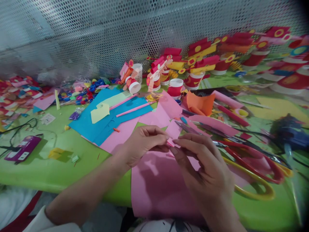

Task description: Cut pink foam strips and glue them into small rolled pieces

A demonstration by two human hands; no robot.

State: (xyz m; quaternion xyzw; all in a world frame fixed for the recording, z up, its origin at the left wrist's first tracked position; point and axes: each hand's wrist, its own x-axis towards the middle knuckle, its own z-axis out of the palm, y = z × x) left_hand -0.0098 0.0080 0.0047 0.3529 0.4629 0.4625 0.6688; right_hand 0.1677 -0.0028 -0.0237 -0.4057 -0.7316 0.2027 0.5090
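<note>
Between my two hands is a small piece of pink paper (171, 142), pinched at the fingertips. My left hand (145, 143) grips its left end with thumb and index finger. From the other side my right hand (200, 158) pinches it too, fingers bent. Below them lies a large pink paper sheet (159, 190), with the shadow of my hands on it. Just right of my right hand rest scissors with red handles (256, 161) and another pair with yellow handles (263, 190).
Blue paper (96, 129) with pink strips lies at the left. Decorated red cups (175, 87) line the back by a perforated metal screen (96, 38). An orange paper piece (200, 103), a dark blue glue gun (292, 132) and a purple device with cords (23, 148) also lie on the green table.
</note>
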